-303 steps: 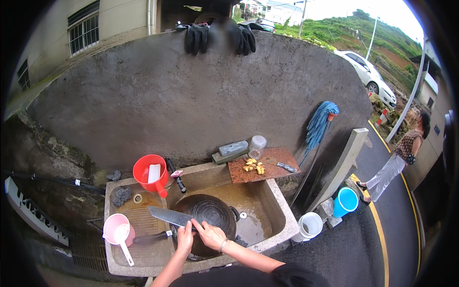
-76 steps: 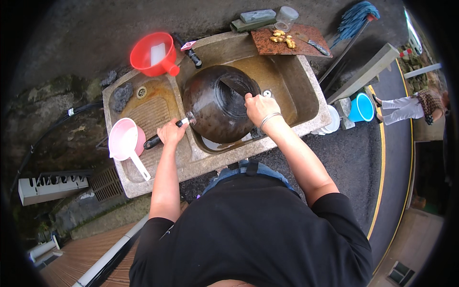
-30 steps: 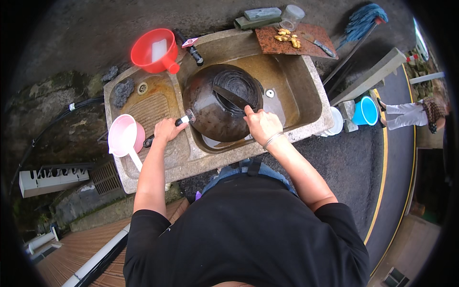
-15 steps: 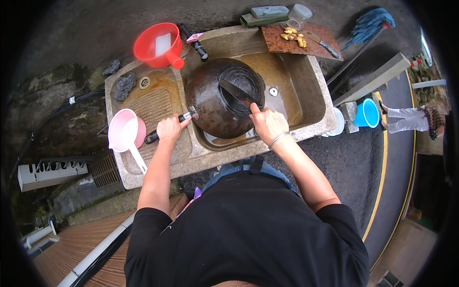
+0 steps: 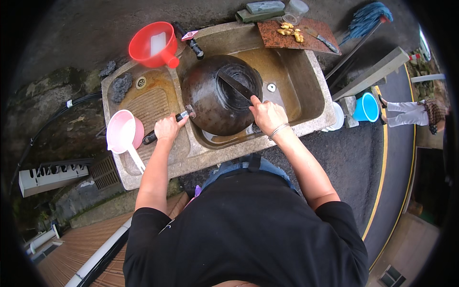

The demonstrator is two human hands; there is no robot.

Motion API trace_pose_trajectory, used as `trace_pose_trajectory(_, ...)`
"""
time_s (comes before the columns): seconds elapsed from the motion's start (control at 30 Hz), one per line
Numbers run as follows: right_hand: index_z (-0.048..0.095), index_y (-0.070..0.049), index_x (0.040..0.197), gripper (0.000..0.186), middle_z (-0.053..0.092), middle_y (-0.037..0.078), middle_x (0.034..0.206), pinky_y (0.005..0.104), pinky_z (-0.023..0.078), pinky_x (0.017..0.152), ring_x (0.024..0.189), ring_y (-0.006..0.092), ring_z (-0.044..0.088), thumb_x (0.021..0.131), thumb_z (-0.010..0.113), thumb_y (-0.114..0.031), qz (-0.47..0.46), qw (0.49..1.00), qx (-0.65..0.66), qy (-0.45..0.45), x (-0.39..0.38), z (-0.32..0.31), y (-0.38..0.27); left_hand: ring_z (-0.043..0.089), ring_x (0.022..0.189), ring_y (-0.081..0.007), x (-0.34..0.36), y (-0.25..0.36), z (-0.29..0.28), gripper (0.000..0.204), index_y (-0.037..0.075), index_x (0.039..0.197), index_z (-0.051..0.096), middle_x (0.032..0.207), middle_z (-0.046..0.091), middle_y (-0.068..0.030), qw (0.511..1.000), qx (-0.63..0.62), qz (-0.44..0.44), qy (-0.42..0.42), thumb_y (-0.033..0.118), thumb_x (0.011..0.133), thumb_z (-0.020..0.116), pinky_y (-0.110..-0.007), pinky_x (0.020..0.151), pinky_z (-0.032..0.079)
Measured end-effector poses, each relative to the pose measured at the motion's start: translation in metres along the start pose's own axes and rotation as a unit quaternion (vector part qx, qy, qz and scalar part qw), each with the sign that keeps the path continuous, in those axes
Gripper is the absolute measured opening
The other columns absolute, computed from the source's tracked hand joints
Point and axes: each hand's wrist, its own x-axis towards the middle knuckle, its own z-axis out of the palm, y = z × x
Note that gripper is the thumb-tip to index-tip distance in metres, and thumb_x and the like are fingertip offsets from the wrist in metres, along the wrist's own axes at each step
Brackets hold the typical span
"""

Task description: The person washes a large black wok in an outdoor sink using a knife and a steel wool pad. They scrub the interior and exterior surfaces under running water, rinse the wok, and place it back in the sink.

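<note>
An overturned dark wok [image 5: 206, 110] rests in the right basin of the stone sink [image 5: 318, 88]. My left hand [image 5: 168, 127] grips the wok's long black-and-silver handle over the ribbed drainboard. My right hand [image 5: 268, 116] holds a dark cleaver-like knife [image 5: 233, 83], its blade lying across the ringed base of the wok. At the back right of the sink, a red granite board [image 5: 270, 38] carries pieces of ginger [image 5: 297, 36] and a smaller knife [image 5: 325, 43].
Around the sink are a red dipper [image 5: 143, 50], pink dipper [image 5: 119, 129], scouring wads [image 5: 122, 87], black tap [image 5: 192, 44], whetstones [image 5: 264, 9], jar [image 5: 295, 10], blue mop [image 5: 364, 23], concrete post [image 5: 368, 76] and blue bucket [image 5: 367, 107]. A person [image 5: 409, 114] stands by the road at right.
Ten seconds ago both hands were together holding the knife raised. Now they are apart, left on the wok handle, right on the knife against the wok. Over the last second only slight shifts show.
</note>
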Motion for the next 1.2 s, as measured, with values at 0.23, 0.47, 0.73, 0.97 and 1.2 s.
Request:
trace_pose_trajectory(0.23, 0.057, -0.006, 0.099, 0.02, 0.063, 0.021, 0.067, 0.0479, 0.051, 0.059, 0.067, 0.0387, 0.064, 0.088, 0.054, -0.022, -0.017, 1.0, 0.001, -0.001, -0.014, -0.001, -0.011, 0.068, 0.065, -0.0316, -0.004, 0.0, 0.0, 0.062, 0.008, 0.076, 0.064, 0.067, 0.067, -0.0173, 1.0, 0.009, -0.008, 0.005, 0.068, 0.079, 0.051, -0.04, 0.06, 0.054)
trace_pose_trajectory(0.47, 0.057, -0.005, 0.098, 0.019, 0.062, 0.02, 0.065, 0.047, 0.051, 0.057, 0.064, 0.0376, 0.064, 0.089, 0.053, -0.021, -0.016, 1.0, 0.007, 0.022, 0.005, 0.002, -0.008, 0.068, 0.066, -0.0316, -0.001, 0.0, 0.001, 0.064, 0.007, 0.077, 0.065, 0.069, 0.067, -0.0175, 1.0, 0.004, -0.01, 0.0, 0.069, 0.079, 0.049, -0.04, 0.062, 0.054)
trace_pose_trajectory(0.73, 0.056, -0.006, 0.097, 0.02, 0.063, 0.021, 0.067, 0.0479, 0.052, 0.058, 0.066, 0.0381, 0.065, 0.089, 0.054, -0.023, -0.001, 0.999, 0.03, 0.03, -0.003, 0.004, -0.004, 0.068, 0.068, -0.0314, -0.001, 0.003, -0.005, 0.064, 0.007, 0.079, 0.065, 0.07, 0.067, -0.0172, 1.0, 0.004, -0.013, -0.01, 0.069, 0.08, 0.049, -0.04, 0.063, 0.054)
trace_pose_trajectory(0.97, 0.056, -0.007, 0.097, 0.018, 0.064, 0.021, 0.068, 0.0483, 0.051, 0.062, 0.068, 0.0383, 0.064, 0.089, 0.053, -0.023, 0.004, 1.0, 0.014, 0.017, -0.006, -0.003, -0.007, 0.068, 0.068, -0.0317, -0.002, 0.0, 0.0, 0.064, 0.008, 0.08, 0.064, 0.07, 0.067, -0.0174, 1.0, -0.001, -0.012, -0.014, 0.07, 0.079, 0.048, -0.04, 0.062, 0.054)
trace_pose_trajectory(1.2, 0.056, -0.006, 0.094, 0.017, 0.063, 0.021, 0.068, 0.0488, 0.051, 0.063, 0.069, 0.0391, 0.064, 0.088, 0.054, -0.022, 0.004, 1.0, 0.008, -0.007, -0.011, -0.01, -0.007, 0.067, 0.068, -0.034, -0.003, 0.0, -0.001, 0.063, 0.008, 0.079, 0.064, 0.071, 0.067, -0.019, 1.0, -0.006, -0.018, -0.015, 0.069, 0.079, 0.049, -0.043, 0.063, 0.053)
